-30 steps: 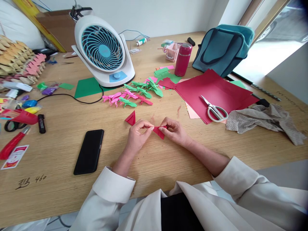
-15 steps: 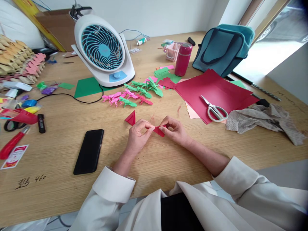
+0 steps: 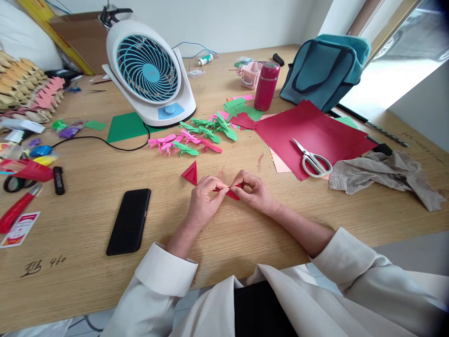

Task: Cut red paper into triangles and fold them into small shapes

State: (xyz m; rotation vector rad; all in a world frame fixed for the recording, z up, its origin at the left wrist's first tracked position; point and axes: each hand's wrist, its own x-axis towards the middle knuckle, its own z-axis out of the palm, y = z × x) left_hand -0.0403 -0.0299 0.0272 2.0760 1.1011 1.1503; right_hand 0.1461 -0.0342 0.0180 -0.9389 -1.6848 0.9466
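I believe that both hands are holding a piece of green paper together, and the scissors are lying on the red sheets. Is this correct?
Not quite: the head view shows the left hand and right hand holding red paper, not green. The scissors do lie on the red sheets.

Black handwritten "460" (image 3: 58, 261) was read on the tabletop (image 3: 80, 285), near-left; adjoining characters not deciphered. Handwriting at far right was illegible. Pale lettering on black marker (image 3: 59, 180) and print on red-and-white card (image 3: 20, 229) could not be resolved.
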